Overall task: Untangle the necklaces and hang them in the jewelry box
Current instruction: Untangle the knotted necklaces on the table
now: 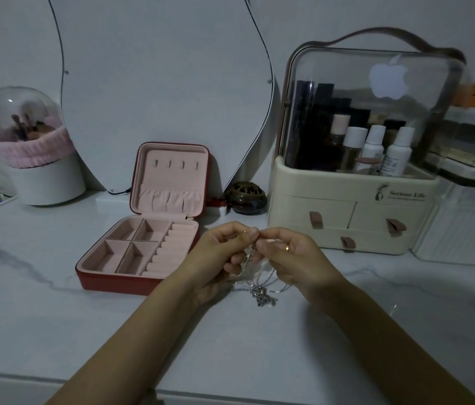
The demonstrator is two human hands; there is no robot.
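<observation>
The red jewelry box [143, 255] lies open on the table [55, 317], its pink compartments and lid hooks bare. Just right of it, the left hand [218, 252] and right hand [291, 255] pinch the tangled necklaces [259, 290] between fingertips, chains dangling to the tabletop.

Hands: two, left hand [218, 252] and right hand [291, 255], both pinching the chains.
Ring on a right-hand finger [287, 248]: one.
Necklaces [259, 287]: one tangled silver bunch; number of chains cannot be told.
Jewelry box [148, 235]: one, open. Square compartments in its base: four. Ring rolls: a single row, count unclear. Hooks in the lid: four. Gathered pocket: one.
Cosmetics organiser [356, 194]: one, with three drawer pulls. White-capped bottles inside: about four.
Brush holder with clear dome [34, 147]: one.
Mirror [157, 83]: one.
Dark round burner [245, 197]: one.
</observation>
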